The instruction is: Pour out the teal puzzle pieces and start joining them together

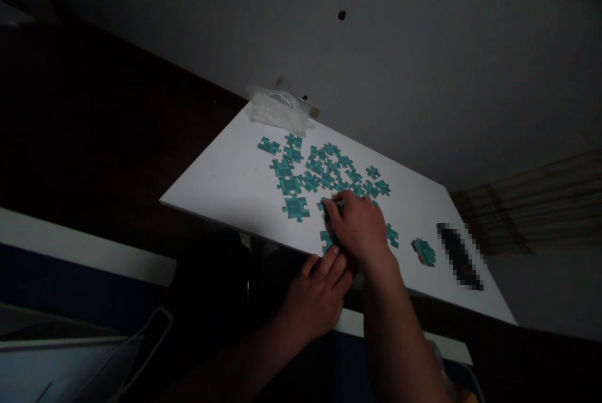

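Many teal jigsaw puzzle pieces [329,168] lie spread over the white table. My right hand [360,224] reaches across the front part of the table, its fingers bent and pinched together at a puzzle piece [322,204] that they partly cover. Close below it, my left hand [322,293] rests at the near table edge with its fingers stretched forward. Its fingertips are beside another puzzle piece [325,241] at that edge. Shadow and the right hand hide part of what lies between the hands.
A clear plastic bag [279,111] lies at the table's far left corner. On the right are a small stack of puzzle pieces [424,252] and a dark, pixelated object [459,257]. A grey wall [399,77] runs along the white table's [221,171] back edge.
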Available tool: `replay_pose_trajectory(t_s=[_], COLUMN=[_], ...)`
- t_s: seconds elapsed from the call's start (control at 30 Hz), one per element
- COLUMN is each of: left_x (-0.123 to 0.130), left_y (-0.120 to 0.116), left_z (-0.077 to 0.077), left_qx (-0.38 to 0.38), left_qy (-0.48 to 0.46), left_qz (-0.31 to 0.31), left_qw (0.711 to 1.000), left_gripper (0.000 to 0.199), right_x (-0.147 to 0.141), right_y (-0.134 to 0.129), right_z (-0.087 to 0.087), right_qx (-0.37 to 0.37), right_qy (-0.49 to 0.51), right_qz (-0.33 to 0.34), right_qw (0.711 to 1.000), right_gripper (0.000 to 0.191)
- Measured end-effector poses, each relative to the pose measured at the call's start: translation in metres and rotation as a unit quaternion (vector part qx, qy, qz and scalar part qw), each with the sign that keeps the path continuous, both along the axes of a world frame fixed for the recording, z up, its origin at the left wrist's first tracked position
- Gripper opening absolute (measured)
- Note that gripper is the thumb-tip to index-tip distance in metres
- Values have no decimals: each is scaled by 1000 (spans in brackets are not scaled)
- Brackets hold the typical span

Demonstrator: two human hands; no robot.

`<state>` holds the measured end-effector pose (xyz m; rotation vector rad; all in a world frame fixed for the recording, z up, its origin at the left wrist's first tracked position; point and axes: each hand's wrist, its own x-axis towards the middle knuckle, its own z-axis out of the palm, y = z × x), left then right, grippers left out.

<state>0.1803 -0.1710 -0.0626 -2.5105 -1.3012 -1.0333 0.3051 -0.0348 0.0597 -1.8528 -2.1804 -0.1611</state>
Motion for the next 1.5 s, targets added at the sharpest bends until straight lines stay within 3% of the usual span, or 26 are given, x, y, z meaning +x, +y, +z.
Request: replay_pose_trajectory(t_s=[0.07,0.2,0.27,0.43,0.57,0.77,0.9,1.03,1.13,1.27,1.5], left_x=[-1,-1,-1,-1,-2,-5,-6,-22,-52,-103,-156], left_y=[0,-1,-1,-1,-2,-2,-9,-15,4,56,119], left_z=[2,5,6,8,10,17,32,55,70,87,118], left_qx=[-5,-2,-3,-10,-18,-94,-130,-124,-109,-146,-240], left_qy=[-2,-11,-15,-24,-20,8,-2,-32,-75,-86,-28], left_qz=[1,10,11,15,13,8,-3,-6,67,166,119], left_qw=[1000,1000,1000,1000,1000,996,991,992,989,971,963], left_gripper=[49,54,54,56,58,74,75,70,62,54,67], right_x=[5,18,23,28,35,84,112,113,108,106,111], right_y=[-1,-9,-12,-14,-25,-49,-52,-50,-48,-49,-52], right_z=[5,14,14,9,10,-4,-19,-25,-27,-28,-29], right_qx=[3,-65,-90,-65,-17,115,96,62,56,46,62], right_qy=[14,64,76,65,85,210,248,262,244,231,249], right_qz=[17,147,177,132,108,0,-58,-67,-38,-7,1], right_qw=[1000,985,977,987,990,971,962,961,967,972,966], right_gripper=[36,45,50,36,38,38,32,35,43,45,40])
